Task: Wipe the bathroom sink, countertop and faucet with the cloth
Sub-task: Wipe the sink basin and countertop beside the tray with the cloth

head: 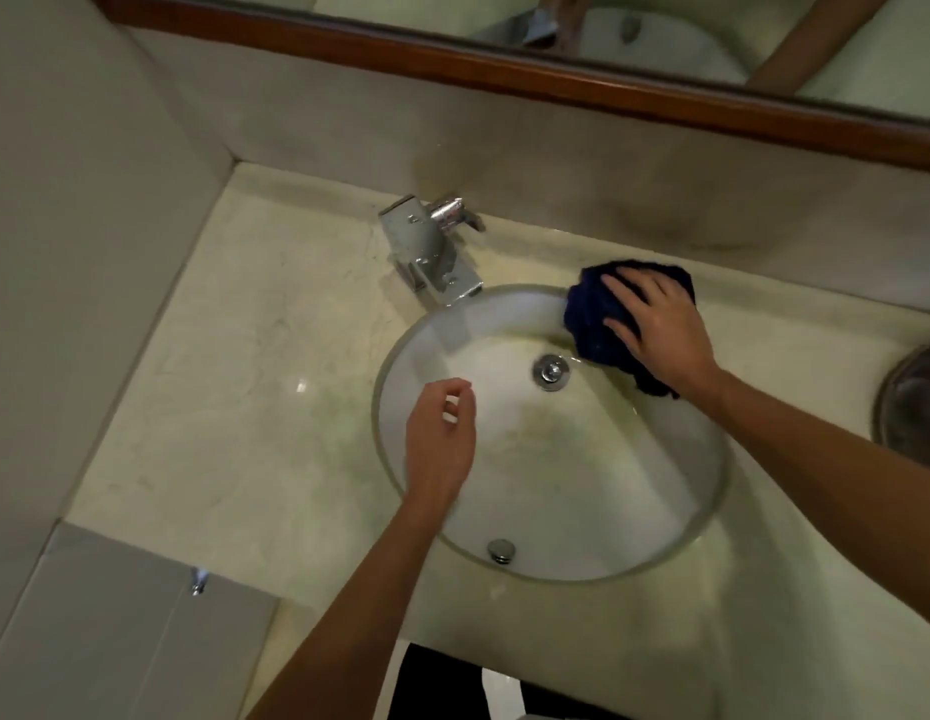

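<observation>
A round white sink (567, 491) is set into a pale marble countertop (234, 366). A chrome faucet (432, 252) stands at the sink's far left rim. A dark blue cloth (593, 324) lies bunched over the sink's far right rim. My right hand (655, 324) presses on top of the cloth with spread fingers. Over the left side of the basin hovers my left hand (439, 439), fingers loosely curled and holding nothing. A chrome drain plug (550, 371) sits in the basin.
A wood-framed mirror (556, 80) hangs above the backsplash. A wall closes the left side. A round dark metal object (915, 402) sits on the counter at the right edge. A chrome overflow cap (501, 550) marks the sink's near wall.
</observation>
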